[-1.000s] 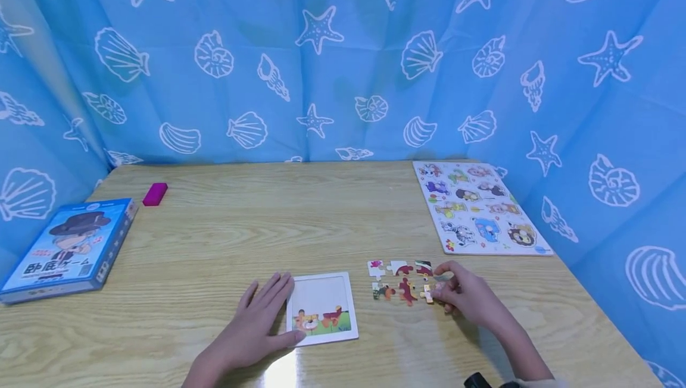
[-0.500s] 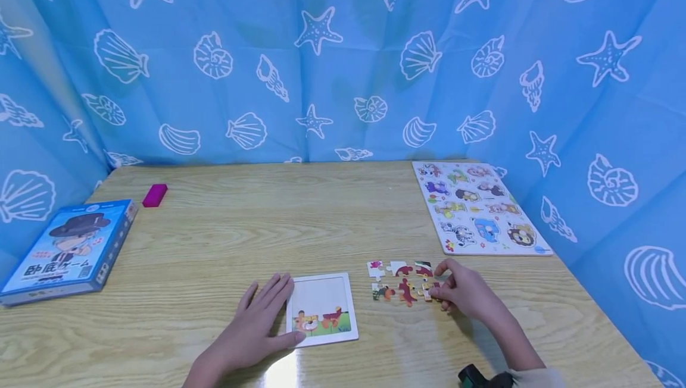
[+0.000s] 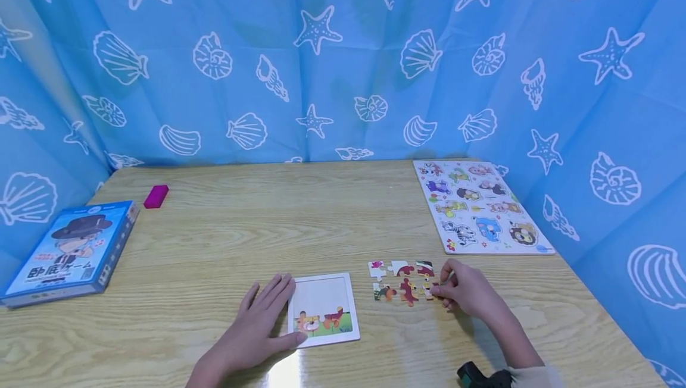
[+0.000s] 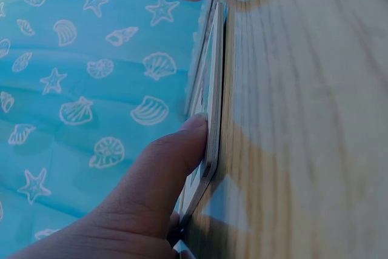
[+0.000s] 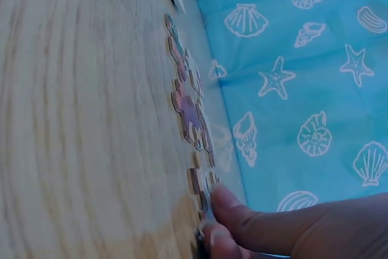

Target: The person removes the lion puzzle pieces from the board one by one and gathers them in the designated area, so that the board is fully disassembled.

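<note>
My left hand (image 3: 254,331) lies along the left side of a small white puzzle tray (image 3: 352,304), fingers straight and the thumb on its near rim. The thumb (image 4: 176,156) presses on the tray's edge in the left wrist view. A few joined pieces (image 3: 316,321) with an orange animal fill the tray's near part. To its right, several loose jigsaw pieces (image 3: 409,291) lie in two rows. My right hand (image 3: 471,291) pinches a jigsaw piece (image 3: 435,288) at the right end of the near row, mostly covered by the fingertips. The right thumb (image 5: 233,207) is at this piece.
A board of animal shapes (image 3: 479,209) lies at the back right. On the left is a blue game box (image 3: 72,251), with a magenta block (image 3: 156,196) behind it. A blue seashell curtain (image 3: 343,78) borders the wooden table (image 3: 268,215) behind and at both sides.
The right fingers have lowered a little and drawn the pinched piece close to its neighbour, and the right wrist has shifted slightly. My left hand and the tray stay put.
</note>
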A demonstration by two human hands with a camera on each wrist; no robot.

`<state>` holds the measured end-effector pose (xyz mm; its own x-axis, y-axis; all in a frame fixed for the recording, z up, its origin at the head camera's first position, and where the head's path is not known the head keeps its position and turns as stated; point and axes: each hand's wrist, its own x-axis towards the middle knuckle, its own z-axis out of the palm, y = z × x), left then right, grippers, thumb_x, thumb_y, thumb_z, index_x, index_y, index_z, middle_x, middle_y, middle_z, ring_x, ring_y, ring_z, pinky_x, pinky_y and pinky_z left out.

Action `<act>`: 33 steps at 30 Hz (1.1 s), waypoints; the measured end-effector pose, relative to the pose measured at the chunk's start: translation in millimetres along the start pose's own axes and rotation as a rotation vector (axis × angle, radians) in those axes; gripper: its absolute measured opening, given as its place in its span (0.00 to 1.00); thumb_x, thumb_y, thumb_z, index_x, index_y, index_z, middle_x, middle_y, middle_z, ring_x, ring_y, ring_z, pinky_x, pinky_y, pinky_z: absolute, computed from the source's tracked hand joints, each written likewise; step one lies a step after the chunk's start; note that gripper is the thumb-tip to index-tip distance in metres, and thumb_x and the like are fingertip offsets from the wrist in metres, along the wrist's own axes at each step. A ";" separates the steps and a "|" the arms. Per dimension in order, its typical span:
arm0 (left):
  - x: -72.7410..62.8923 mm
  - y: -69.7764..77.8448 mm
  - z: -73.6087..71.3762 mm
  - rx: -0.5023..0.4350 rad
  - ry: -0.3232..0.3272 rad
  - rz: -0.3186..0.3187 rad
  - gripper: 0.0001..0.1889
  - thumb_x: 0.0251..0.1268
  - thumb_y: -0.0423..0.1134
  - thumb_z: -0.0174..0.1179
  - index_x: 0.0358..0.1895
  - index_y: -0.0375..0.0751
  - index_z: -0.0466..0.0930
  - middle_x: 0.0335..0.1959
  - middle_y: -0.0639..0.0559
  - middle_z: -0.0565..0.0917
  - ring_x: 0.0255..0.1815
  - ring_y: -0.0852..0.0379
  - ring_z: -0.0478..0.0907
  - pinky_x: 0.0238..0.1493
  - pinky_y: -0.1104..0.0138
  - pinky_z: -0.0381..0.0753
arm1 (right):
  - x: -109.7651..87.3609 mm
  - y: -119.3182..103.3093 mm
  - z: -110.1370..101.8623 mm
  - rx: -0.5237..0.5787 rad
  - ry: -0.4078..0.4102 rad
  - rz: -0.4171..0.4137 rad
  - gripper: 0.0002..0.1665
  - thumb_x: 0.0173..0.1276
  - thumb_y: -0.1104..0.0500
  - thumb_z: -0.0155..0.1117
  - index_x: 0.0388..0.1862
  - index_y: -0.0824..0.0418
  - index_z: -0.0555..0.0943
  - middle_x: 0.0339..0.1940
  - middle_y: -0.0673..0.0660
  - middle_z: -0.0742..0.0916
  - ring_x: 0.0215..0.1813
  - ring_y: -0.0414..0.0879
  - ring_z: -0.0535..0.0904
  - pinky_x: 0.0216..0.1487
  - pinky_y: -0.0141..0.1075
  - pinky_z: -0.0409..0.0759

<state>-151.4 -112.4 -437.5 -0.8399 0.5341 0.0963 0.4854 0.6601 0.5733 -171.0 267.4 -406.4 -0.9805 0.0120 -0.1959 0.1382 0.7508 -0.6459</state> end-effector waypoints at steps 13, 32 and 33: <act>-3.8 -6.1 3.8 -0.015 0.013 -0.013 0.46 0.62 0.62 0.55 0.72 0.32 0.53 0.74 0.41 0.53 0.74 0.44 0.43 0.67 0.42 0.31 | 4.5 -25.6 9.4 -0.045 0.208 -0.190 0.13 0.64 0.55 0.67 0.30 0.61 0.73 0.21 0.50 0.76 0.23 0.42 0.69 0.21 0.31 0.67; 0.0 -12.2 12.3 0.067 0.047 0.013 0.52 0.56 0.69 0.56 0.73 0.33 0.53 0.74 0.43 0.53 0.75 0.49 0.43 0.69 0.49 0.33 | 12.9 -103.4 90.2 0.035 -0.239 -0.576 0.04 0.62 0.61 0.68 0.31 0.60 0.81 0.22 0.43 0.77 0.24 0.34 0.70 0.26 0.29 0.70; -0.6 -12.3 12.6 0.063 0.035 0.008 0.52 0.55 0.69 0.56 0.73 0.33 0.52 0.74 0.43 0.52 0.75 0.49 0.43 0.69 0.48 0.32 | 12.5 -106.3 94.6 0.035 -0.262 -0.580 0.04 0.63 0.61 0.67 0.31 0.60 0.81 0.21 0.43 0.77 0.24 0.34 0.70 0.26 0.29 0.70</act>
<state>-153.8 -114.2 -454.9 -0.8437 0.5209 0.1299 0.5052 0.6885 0.5203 -184.8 125.3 -410.0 -0.8311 -0.5557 0.0220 -0.3964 0.5642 -0.7243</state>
